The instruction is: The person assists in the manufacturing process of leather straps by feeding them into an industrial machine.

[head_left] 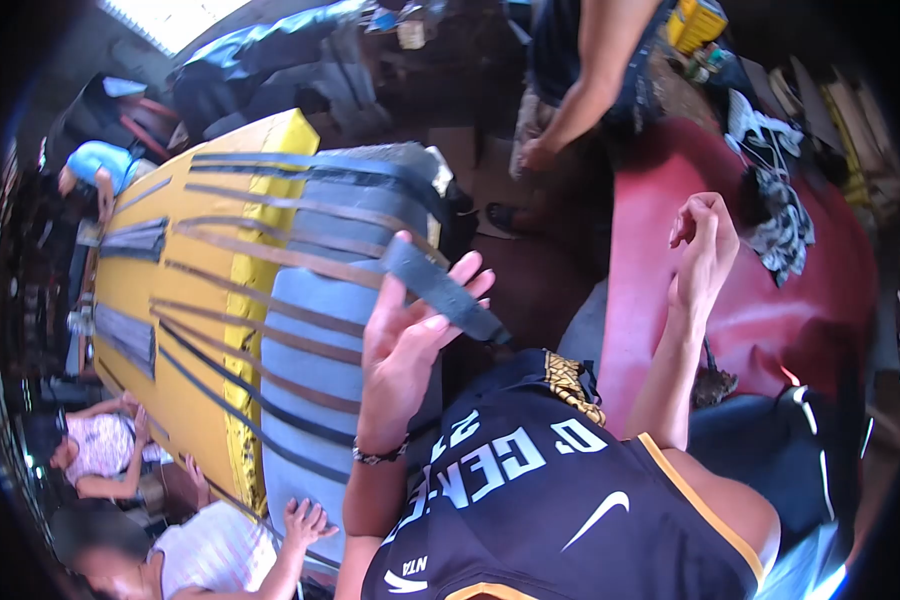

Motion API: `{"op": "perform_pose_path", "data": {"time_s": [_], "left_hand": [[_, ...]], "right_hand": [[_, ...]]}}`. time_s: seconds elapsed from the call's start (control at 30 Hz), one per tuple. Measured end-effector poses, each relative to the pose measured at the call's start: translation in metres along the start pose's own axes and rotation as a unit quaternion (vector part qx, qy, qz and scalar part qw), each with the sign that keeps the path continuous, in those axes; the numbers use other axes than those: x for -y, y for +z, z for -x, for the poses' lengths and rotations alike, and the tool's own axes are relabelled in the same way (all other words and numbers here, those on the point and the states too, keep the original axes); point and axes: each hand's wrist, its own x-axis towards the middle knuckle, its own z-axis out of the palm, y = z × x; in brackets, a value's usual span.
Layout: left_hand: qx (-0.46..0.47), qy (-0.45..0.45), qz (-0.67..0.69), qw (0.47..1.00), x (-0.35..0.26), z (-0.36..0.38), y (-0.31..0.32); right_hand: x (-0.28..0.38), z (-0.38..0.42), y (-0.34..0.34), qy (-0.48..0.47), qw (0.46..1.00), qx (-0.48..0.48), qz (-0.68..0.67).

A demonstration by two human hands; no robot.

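A short dark strip (440, 288) lies across the fingers of my left hand (402, 345), with the thumb pressed against it. That hand is raised beside the yellow table, and a beaded bracelet is on its wrist. Long brown and black straps (300, 318) run from the table over a grey-blue padded surface (315, 400), their ends close to my left hand. Over a red sheet (650, 300), my right hand (705, 240) is held up with its fingers curled in, and nothing shows in it.
The yellow table (130, 270) carries bundles of dark strips (135, 240). People work along its left side, one with a hand (307, 522) on the padded surface. Another person's arm (590, 95) reaches down ahead. A crumpled patterned cloth (780, 230) lies on the red sheet.
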Motion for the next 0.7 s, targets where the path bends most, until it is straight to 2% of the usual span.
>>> {"op": "perform_pose_path", "data": {"time_s": [0.03, 0.17, 0.23, 0.27, 0.37, 0.43, 0.57, 0.6, 0.7], "left_hand": [[-0.002, 0.0, -0.005, 1.0, 0.001, -0.001, -0.002], [-0.007, 0.009, -0.04, 0.999, 0.006, -0.002, -0.005], [-0.009, 0.005, -0.045, 0.999, 0.005, -0.003, -0.005], [-0.007, 0.001, -0.037, 0.999, 0.005, -0.004, -0.005], [-0.008, -0.007, -0.052, 0.999, 0.0, -0.003, -0.004], [-0.01, -0.01, -0.061, 0.998, -0.002, -0.002, -0.005], [-0.013, -0.012, -0.061, 0.998, -0.006, 0.0, -0.007], [-0.014, -0.013, -0.061, 0.998, -0.008, 0.0, -0.007], [-0.017, -0.018, -0.046, 0.999, -0.01, 0.002, -0.008]], "right_hand": [[-0.005, -0.005, -0.015, -0.017, 0.999, -0.009, -0.034], [-0.017, -0.007, -0.046, 0.011, 0.997, 0.065, 0.046], [0.003, 0.013, -0.006, -0.014, 0.986, 0.053, 0.156], [0.008, 0.021, 0.004, -0.032, 0.976, 0.085, 0.2], [-0.016, 0.034, 0.011, -0.003, 0.966, 0.187, 0.179], [-0.01, 0.043, 0.025, 0.133, 0.962, 0.207, 0.122], [-0.02, 0.048, 0.036, 0.146, 0.949, 0.24, 0.146], [-0.026, 0.051, 0.042, 0.093, 0.961, 0.229, 0.125], [-0.031, 0.052, 0.045, 0.011, 0.946, 0.268, 0.181]]}}
